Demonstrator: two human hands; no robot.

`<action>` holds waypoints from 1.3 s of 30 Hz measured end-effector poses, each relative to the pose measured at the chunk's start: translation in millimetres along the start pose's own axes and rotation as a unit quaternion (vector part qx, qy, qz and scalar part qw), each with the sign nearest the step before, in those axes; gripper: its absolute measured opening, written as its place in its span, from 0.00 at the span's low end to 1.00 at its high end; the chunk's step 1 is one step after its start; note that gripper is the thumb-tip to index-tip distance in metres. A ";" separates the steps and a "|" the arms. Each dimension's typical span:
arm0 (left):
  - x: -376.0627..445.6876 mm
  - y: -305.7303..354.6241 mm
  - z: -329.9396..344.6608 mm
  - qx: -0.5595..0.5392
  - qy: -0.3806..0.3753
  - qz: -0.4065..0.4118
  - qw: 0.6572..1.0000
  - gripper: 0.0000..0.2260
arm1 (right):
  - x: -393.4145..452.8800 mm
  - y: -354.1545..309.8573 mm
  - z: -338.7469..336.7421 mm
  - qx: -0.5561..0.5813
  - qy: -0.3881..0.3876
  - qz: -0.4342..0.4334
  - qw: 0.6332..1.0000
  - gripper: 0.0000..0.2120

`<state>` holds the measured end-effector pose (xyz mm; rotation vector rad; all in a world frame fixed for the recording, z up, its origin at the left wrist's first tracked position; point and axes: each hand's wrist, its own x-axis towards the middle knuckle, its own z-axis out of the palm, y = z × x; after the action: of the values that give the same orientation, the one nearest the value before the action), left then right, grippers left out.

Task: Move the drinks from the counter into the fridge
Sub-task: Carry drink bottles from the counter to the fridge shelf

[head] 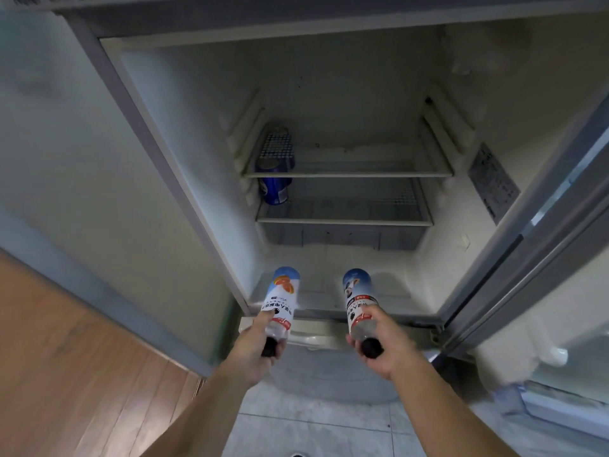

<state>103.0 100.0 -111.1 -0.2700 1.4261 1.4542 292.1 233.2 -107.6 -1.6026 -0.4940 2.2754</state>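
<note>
**Two drink bottles held out toward an open fridge**

I am looking down into an open fridge (329, 94) with both arms stretched forward. My left hand (255, 346) grips a clear plastic bottle with an orange-fruit label (282, 296) near its dark cap end, my fingers curled around the neck and my thumb lying along the label. My right hand (384, 344) grips a second clear bottle with a blue label (357, 295) the same way, fingers wrapped around the neck just above its black cap. Both bottles point away from me, bases toward the fridge, and hover side by side but apart over the lower front edge of the fridge compartment. Neither bottle touches a shelf.

Inside the fridge are two wire shelves, the upper shelf (349, 174) and the lower shelf (344, 222). A blue drink can (275, 189) stands at the far left on the lower shelf, against the left wall, its top seen through the upper shelf. Below the shelves is a pale drawer area.

The fridge door (560, 258) is swung open to my right. To my left is a pale grey panel and, beside it, a wooden surface (66, 357). Under my arms is a light tiled floor (313, 423)
</note>
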 end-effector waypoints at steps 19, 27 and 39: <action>17.1 100.2 107.3 0.049 -0.025 0.160 0.986 0.12 | 5.4 -90.3 109.8 -0.067 0.013 -0.279 0.958 0.15; 67.8 129.7 137.5 0.249 -0.021 0.350 0.903 0.23 | 39.8 -118.9 139.8 -0.168 0.006 -0.399 0.902 0.28; 83.1 140.2 109.0 0.624 0.083 0.565 0.534 0.21 | 68.7 -113.2 120.8 -0.467 0.102 -0.587 0.653 0.25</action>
<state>12.0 265.8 -59.6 1.7737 2.5925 0.7620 162.1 352.6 -76.2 -1.0967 -2.0894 0.7585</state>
